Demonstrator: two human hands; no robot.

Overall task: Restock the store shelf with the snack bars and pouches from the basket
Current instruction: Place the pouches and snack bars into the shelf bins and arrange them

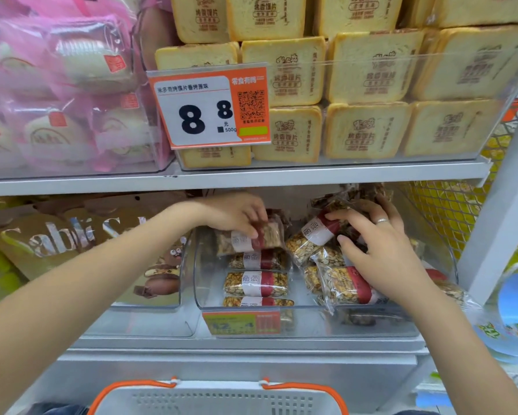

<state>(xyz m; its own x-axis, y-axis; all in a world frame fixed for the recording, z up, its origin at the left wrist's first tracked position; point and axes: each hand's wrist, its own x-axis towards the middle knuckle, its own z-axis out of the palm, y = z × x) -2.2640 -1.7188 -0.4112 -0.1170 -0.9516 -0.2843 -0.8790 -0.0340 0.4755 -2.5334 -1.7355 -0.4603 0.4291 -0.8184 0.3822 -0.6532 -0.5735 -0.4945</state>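
Both bare forearms reach forward and upward, converging toward the middle. The left hand [236, 215] is palm-down, its fingers curled and pinching what it holds, with the wrist roughly straight. The right hand [380, 244], a silver ring on one finger, spreads its fingers wide and presses down, wrist bent slightly inward.

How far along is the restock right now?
Done: bars already stacked at the bin's left side. In hand: left hand sets a bar on that stack; right hand presses on the loose pile. Left: unclear, the basket's inside is hidden.
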